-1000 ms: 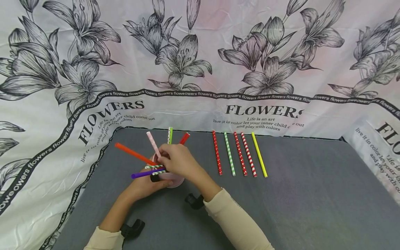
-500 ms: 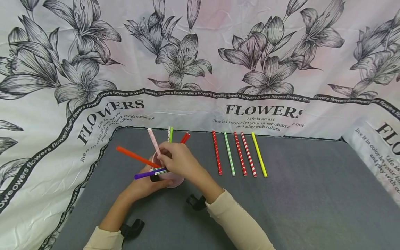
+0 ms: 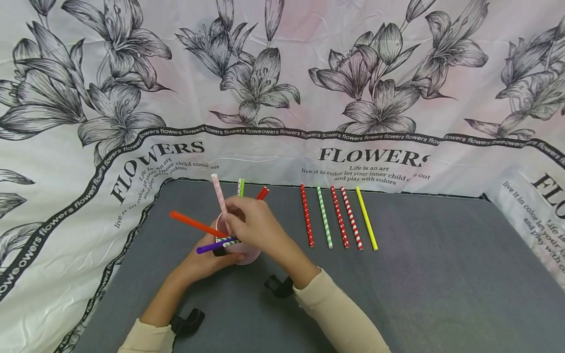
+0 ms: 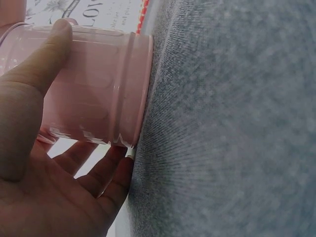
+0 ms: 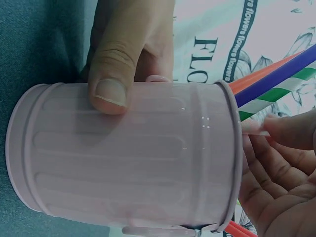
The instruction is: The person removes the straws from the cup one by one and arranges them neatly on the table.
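Observation:
A pink ribbed cup shaped like a small bin [image 5: 133,153] stands on the grey table. My left hand [image 3: 203,257] holds it round its side, thumb [image 4: 49,59] against the wall. At the rim, my right hand [image 3: 253,220] pinches a pale pink straw [image 3: 218,193] that slants up from the cup's mouth. Leaning out of the cup are an orange straw [image 3: 194,224], a purple straw [image 3: 209,246], green-and-white striped straws [image 5: 276,96], a lime green straw [image 3: 241,188] and a red straw [image 3: 263,193]. The lower ends of the straws are hidden inside the cup.
Right of the cup several straws lie in a row: a red dotted straw [image 3: 307,215], a green striped straw [image 3: 324,218], another red dotted straw [image 3: 340,217], a red striped straw [image 3: 351,218] and a yellow straw [image 3: 367,218]. A flower-printed cloth [image 3: 273,157] hangs behind the table.
The pale pink straw has tilted more upright and shifted slightly right with my right hand. The orange and purple straws have also shifted right. My left hand and the cup have stayed put.

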A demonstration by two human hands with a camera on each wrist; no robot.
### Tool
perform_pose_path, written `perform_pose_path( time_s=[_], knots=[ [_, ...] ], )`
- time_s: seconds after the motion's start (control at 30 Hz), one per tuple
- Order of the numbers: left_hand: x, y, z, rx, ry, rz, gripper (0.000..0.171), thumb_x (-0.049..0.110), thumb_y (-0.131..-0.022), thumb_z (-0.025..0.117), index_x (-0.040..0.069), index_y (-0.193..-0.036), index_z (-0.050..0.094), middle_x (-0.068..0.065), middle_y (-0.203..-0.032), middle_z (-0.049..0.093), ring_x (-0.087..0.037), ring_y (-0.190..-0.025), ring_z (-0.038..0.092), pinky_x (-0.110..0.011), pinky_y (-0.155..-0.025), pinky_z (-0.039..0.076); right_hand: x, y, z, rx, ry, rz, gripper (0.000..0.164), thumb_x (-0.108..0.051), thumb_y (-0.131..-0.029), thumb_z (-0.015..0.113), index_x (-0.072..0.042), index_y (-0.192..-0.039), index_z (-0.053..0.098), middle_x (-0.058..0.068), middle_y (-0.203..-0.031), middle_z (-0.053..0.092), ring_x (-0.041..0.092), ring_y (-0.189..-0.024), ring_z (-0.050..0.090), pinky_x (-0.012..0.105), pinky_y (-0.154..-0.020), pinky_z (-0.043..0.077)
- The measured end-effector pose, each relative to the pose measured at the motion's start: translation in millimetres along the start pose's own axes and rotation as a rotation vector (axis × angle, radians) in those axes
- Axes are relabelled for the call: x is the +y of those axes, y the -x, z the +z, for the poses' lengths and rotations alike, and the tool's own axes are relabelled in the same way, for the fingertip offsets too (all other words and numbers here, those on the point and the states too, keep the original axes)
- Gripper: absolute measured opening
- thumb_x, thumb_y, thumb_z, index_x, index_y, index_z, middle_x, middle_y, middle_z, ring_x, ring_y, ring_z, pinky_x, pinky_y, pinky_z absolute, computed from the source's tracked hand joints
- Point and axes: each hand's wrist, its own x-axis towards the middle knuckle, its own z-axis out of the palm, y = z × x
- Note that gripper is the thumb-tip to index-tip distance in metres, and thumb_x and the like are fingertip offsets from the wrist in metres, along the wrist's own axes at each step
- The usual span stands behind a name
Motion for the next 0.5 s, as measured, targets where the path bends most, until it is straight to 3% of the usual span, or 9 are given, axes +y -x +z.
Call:
perform_pose_path(
  time_s=[0.27, 0.5],
  knots=[
    [0.4, -0.4, -1.1, -0.017, 0.056, -0.047, 0.078, 0.019, -0.083, 0.083, 0.017, -0.147, 0.039, -0.005, -0.137, 0.055, -0.025, -0.119, 0.058, -0.055, -0.101, 0.044, -3.6, 3.4, -5.2, 0.147, -0.001, -0.09, 0.019, -0.005, -0.095, 0.068, -0.003, -0.114, 0.068, 0.004, -0.102, 0.071, 0.008, -0.083, 0.065, 0.022, -0.076, 0.054],
    [0.5, -0.4, -2.6, -0.016, 0.071, -0.041, 0.075, 0.021, -0.082, 0.084, 0.02, -0.145, 0.044, 0.0, -0.134, 0.058, -0.021, -0.121, 0.057, -0.055, -0.104, 0.041, -7.1, 7.9, -11.2, 0.323, -0.076, -0.14, 0.019, -0.007, -0.095, 0.069, -0.004, -0.114, 0.067, 0.003, -0.101, 0.07, 0.009, -0.09, 0.066, 0.027, -0.078, 0.056]
  ],
)
